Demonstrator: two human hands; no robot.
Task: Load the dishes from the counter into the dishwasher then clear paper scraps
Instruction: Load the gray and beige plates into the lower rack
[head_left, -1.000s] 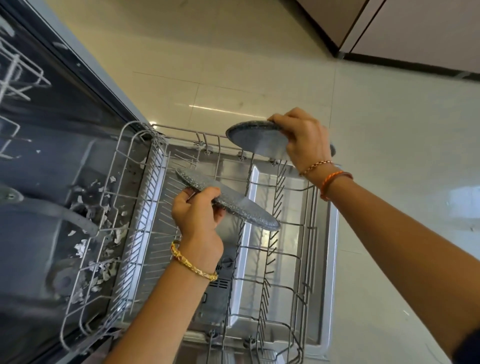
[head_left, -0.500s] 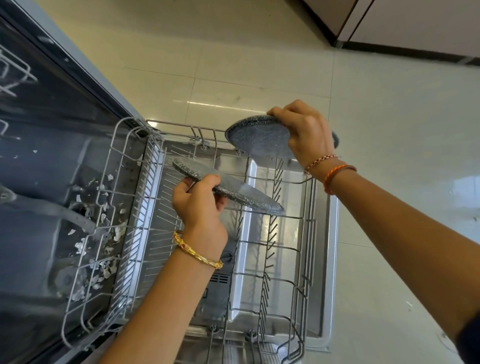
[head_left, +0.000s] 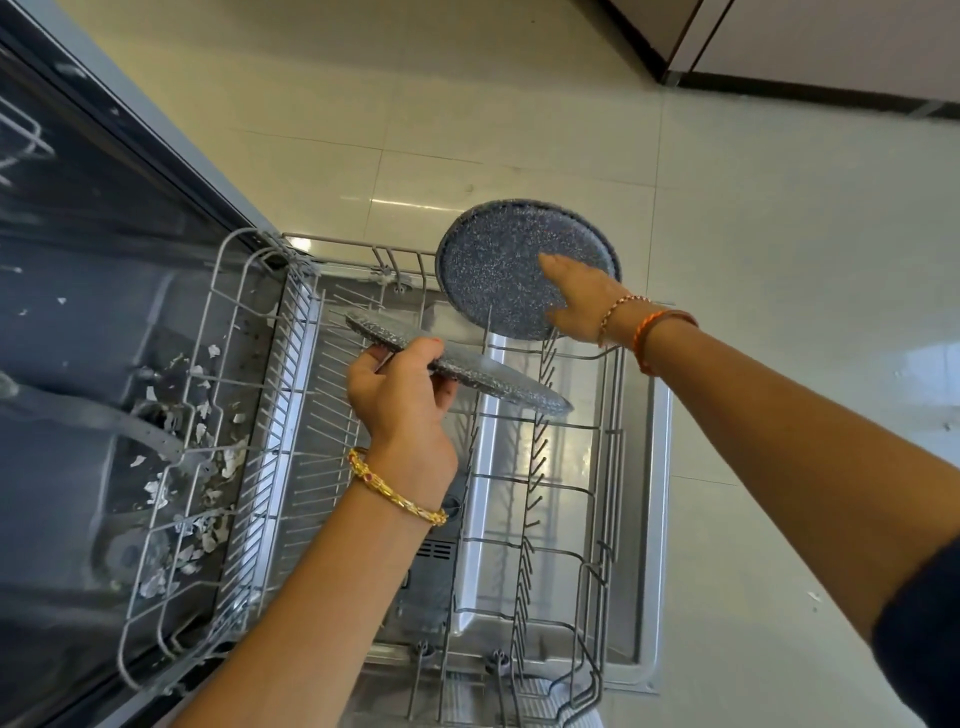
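Note:
Two grey speckled plates hang over the pulled-out wire rack (head_left: 613, 447) of the dishwasher. My left hand (head_left: 400, 400) grips one plate (head_left: 498, 382) by its near edge, holding it nearly edge-on above the rack's middle. My right hand (head_left: 576, 301) holds the other plate (head_left: 498, 270), which is tilted up so its face shows, its lower edge down among the tines at the rack's far end. Paper scraps (head_left: 208, 457) lie scattered on the tub floor under the rack's left side.
The open dishwasher door (head_left: 657, 519) lies flat under the rack. The dark tub (head_left: 78, 338) with a spray arm (head_left: 104, 415) is at left. Light tiled floor (head_left: 779, 260) spreads to the right and beyond; a cabinet base (head_left: 805, 88) runs along the top right.
My right hand has tipped its plate from nearly flat to upright and lowered its edge into the rack's far tines. The left hand and its plate have barely moved.

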